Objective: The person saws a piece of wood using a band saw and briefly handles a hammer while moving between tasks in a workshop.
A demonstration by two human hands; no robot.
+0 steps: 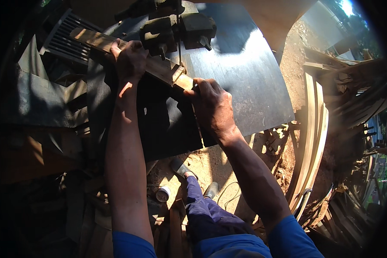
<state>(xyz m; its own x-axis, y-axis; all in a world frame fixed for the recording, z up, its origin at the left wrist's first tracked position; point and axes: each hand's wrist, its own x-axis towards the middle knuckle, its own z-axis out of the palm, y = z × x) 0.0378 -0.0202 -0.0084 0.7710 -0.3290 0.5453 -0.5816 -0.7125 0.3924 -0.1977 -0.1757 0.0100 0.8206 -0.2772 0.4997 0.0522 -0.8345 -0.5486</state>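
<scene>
A long wooden piece lies slantwise across the dark metal table of a band saw. My left hand is closed around its middle, left of the blade. My right hand grips its near right end, the fingers curled over it. Between my hands, a notched, block-like part of the wood sits right at the thin upright saw blade. Above the table, the saw's guide blocks flank the blade. My right fingertips are a short way from the blade; my palms hide part of the wood.
Long curved wooden strips lean at the right, among piled offcuts. A slatted grey plastic piece is at the upper left, with boards below it. On the sandy floor near my feet stands a small can; a thin cord lies nearby.
</scene>
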